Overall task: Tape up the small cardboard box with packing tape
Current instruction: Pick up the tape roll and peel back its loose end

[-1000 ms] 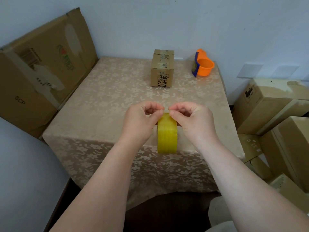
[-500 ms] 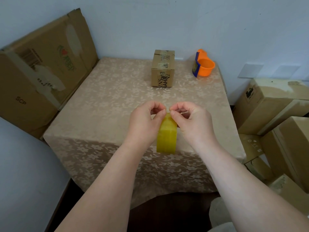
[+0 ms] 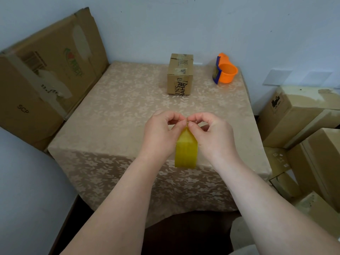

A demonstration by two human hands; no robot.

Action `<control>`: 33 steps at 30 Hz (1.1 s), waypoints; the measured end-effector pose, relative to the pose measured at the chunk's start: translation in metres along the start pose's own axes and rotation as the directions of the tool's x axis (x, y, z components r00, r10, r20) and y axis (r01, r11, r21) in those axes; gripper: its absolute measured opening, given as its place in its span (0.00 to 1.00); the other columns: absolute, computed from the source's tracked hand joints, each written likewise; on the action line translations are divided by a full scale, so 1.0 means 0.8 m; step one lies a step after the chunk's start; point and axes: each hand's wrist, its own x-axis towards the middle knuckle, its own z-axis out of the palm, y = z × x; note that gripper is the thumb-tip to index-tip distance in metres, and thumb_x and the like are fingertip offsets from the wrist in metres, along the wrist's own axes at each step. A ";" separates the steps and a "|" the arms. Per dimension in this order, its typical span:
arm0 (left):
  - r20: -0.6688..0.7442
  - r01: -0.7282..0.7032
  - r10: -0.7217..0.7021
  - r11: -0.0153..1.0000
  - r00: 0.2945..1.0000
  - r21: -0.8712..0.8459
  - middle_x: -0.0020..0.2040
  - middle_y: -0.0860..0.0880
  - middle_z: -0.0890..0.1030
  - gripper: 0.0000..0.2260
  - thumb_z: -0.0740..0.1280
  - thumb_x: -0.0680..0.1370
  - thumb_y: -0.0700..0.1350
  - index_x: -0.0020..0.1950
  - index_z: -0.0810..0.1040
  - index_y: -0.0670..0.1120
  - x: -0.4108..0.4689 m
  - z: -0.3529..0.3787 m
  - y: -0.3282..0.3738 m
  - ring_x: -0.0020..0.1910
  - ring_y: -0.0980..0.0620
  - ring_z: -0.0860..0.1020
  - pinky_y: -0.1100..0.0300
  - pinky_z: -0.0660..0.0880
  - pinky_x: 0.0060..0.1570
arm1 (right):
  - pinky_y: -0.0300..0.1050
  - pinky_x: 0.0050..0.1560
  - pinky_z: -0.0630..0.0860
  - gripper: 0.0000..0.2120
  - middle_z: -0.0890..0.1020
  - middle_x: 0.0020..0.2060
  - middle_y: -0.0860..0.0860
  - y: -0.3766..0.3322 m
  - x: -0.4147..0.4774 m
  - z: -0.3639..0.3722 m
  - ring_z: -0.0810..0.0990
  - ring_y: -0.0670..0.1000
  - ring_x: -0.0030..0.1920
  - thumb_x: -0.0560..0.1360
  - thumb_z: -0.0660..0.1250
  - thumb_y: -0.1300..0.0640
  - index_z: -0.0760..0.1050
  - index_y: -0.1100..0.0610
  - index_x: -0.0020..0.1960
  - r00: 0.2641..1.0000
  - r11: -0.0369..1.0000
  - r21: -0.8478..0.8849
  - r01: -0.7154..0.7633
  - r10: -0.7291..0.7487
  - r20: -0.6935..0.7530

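Observation:
A yellow roll of packing tape (image 3: 186,153) stands on edge between my hands, above the near part of the table. My left hand (image 3: 160,137) and my right hand (image 3: 214,138) both pinch the top of the roll, fingertips meeting at a lifted point of tape. The small cardboard box (image 3: 180,74) with black lettering sits at the far middle of the table, well beyond both hands. An orange and blue tape dispenser (image 3: 223,71) lies to the right of the box.
The table (image 3: 117,111) carries a beige floral cloth. A large flattened carton (image 3: 46,74) leans against the wall on the left. Several cardboard boxes (image 3: 294,115) are stacked to the right of the table.
The fingertips have closed together on top of the roll, and the tape there now rises to a peak. The roll has tilted slightly; the hands stay in place.

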 end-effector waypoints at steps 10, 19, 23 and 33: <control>-0.034 0.084 -0.087 0.993 0.996 -0.077 0.42 0.51 0.82 0.04 0.71 0.72 0.44 0.38 0.80 0.52 -0.001 0.004 0.002 0.40 0.58 0.78 0.64 0.74 0.44 | 0.40 0.43 0.74 0.02 0.80 0.51 0.49 0.003 0.004 -0.002 0.79 0.49 0.41 0.72 0.70 0.56 0.79 0.49 0.41 0.999 0.997 0.054 -0.048 0.047 0.016; -0.146 0.155 -0.169 0.983 0.975 -0.102 0.37 0.52 0.82 0.09 0.73 0.71 0.43 0.33 0.77 0.53 -0.006 0.013 0.009 0.39 0.54 0.80 0.59 0.77 0.41 | 0.43 0.45 0.77 0.08 0.81 0.34 0.44 0.002 0.001 0.003 0.80 0.46 0.39 0.70 0.73 0.57 0.78 0.48 0.34 0.979 0.959 0.213 -0.185 0.200 -0.050; -0.190 0.180 -0.210 0.970 0.959 -0.163 0.37 0.49 0.82 0.09 0.74 0.69 0.44 0.32 0.77 0.51 -0.007 0.019 0.010 0.39 0.50 0.81 0.52 0.79 0.44 | 0.45 0.46 0.78 0.07 0.81 0.33 0.44 0.001 -0.001 0.005 0.80 0.48 0.39 0.68 0.74 0.56 0.78 0.49 0.33 0.962 0.945 0.262 -0.197 0.237 -0.132; -0.279 0.155 -0.208 0.967 0.938 -0.200 0.39 0.48 0.82 0.07 0.73 0.68 0.46 0.32 0.77 0.51 -0.011 0.027 0.017 0.42 0.49 0.80 0.47 0.78 0.47 | 0.31 0.46 0.71 0.06 0.82 0.38 0.52 0.003 -0.003 0.010 0.77 0.43 0.39 0.66 0.75 0.57 0.80 0.55 0.34 0.926 0.995 0.087 0.048 -0.012 -0.378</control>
